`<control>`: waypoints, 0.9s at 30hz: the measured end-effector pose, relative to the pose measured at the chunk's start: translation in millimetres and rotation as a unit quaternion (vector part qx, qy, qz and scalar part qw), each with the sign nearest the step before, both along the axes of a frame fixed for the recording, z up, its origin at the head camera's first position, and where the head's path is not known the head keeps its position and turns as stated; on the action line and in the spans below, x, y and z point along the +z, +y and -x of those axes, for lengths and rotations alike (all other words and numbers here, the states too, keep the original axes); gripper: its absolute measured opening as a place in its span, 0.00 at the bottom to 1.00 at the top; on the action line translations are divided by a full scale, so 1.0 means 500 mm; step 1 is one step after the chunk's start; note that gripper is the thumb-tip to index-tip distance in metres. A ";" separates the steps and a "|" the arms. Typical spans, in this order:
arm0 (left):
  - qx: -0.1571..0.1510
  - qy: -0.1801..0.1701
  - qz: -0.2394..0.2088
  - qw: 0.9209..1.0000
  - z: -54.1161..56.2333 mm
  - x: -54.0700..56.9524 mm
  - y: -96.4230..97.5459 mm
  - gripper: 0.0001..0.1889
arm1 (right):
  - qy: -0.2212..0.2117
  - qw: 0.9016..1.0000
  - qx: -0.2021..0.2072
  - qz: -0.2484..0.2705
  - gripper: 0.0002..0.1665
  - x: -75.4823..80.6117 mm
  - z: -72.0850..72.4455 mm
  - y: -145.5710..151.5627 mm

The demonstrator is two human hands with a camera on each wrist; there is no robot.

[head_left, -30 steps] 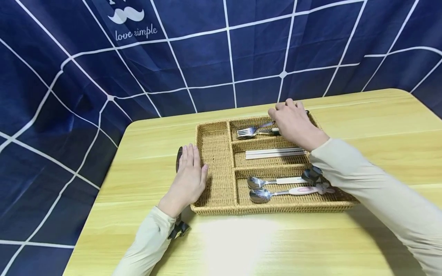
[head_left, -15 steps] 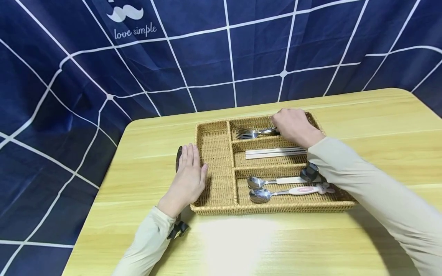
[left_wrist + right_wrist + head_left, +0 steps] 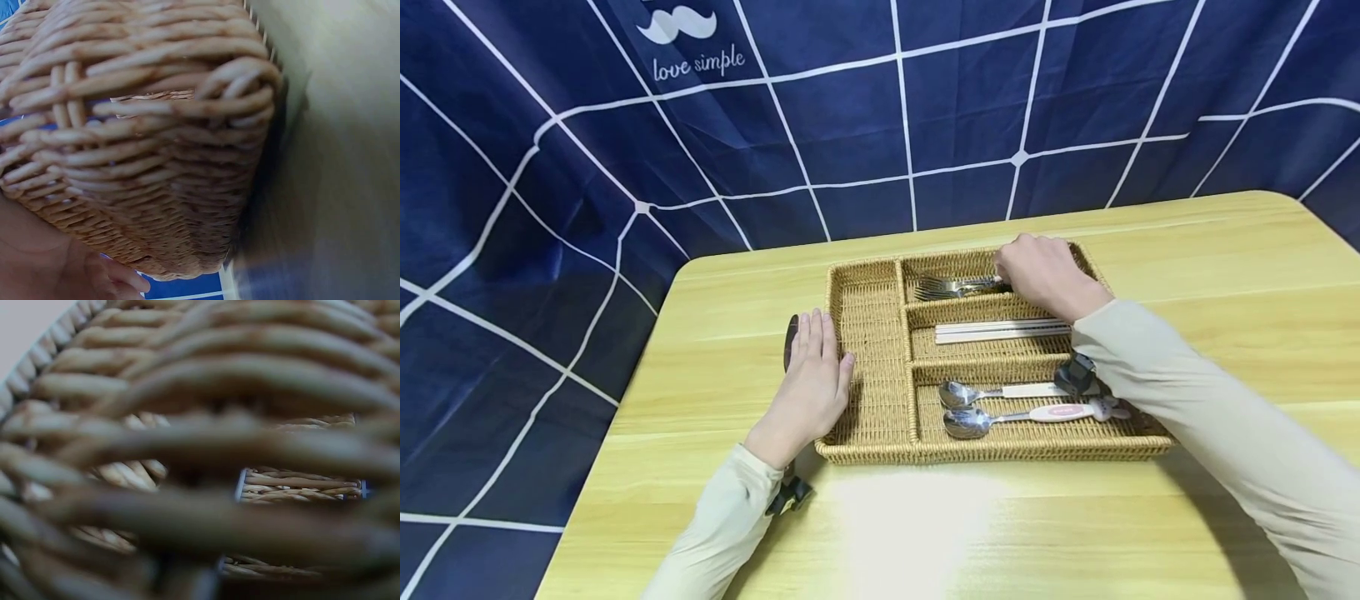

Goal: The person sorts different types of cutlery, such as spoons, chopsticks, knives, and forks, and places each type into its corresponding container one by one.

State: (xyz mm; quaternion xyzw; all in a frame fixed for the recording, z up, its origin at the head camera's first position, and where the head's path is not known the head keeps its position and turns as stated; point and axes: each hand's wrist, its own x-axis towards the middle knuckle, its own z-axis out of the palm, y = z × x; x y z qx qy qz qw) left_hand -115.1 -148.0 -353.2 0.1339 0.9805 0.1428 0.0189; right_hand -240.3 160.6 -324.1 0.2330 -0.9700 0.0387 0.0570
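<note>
A woven cutlery tray (image 3: 871, 454) with several compartments lies on the table. My left hand (image 3: 805, 383) rests along its left wall, fingers straight and together. In the left wrist view, part of that hand (image 3: 56, 269) shows beside the woven side. My right hand (image 3: 1047, 275) reaches into the back compartment, its fingers curled down around the handle ends of the metal forks (image 3: 951, 287); the fingertips are hidden. White chopsticks (image 3: 1000, 331) lie in the middle compartment. Weave fills the right wrist view, without the hand.
Two spoons, one with a plain white handle (image 3: 1028, 390) and one with a rabbit-ended handle (image 3: 1060, 412), lie in the front compartment. A dark rounded object (image 3: 791, 340) shows beside my left fingers. A blue checked cloth (image 3: 850, 108) hangs behind the wooden table (image 3: 925, 533).
A fork that stood angled apart from the others has come down beside them. My right hand has lowered into the back compartment, its fingers dropping lower. My left hand stays put.
</note>
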 end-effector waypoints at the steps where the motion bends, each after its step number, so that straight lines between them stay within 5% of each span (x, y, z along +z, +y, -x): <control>1: 0.000 -0.001 -0.001 1.000 0.000 0.000 0.000 0.33 | 0.000 1.000 -0.001 0.003 0.16 0.000 0.001 0.001; 8: 0.001 -0.005 -0.001 1.000 0.000 0.003 0.002 0.33 | -0.011 1.000 0.000 0.006 0.18 0.012 -0.008 0.013; 18: 0.004 -0.006 -0.005 1.000 0.000 0.003 0.001 0.33 | 0.006 0.999 0.009 0.044 0.06 0.096 -0.067 0.060; 27: 0.005 -0.009 -0.007 1.000 0.001 -0.001 0.001 0.34 | 0.033 0.998 -0.018 0.055 0.12 0.089 -0.138 0.114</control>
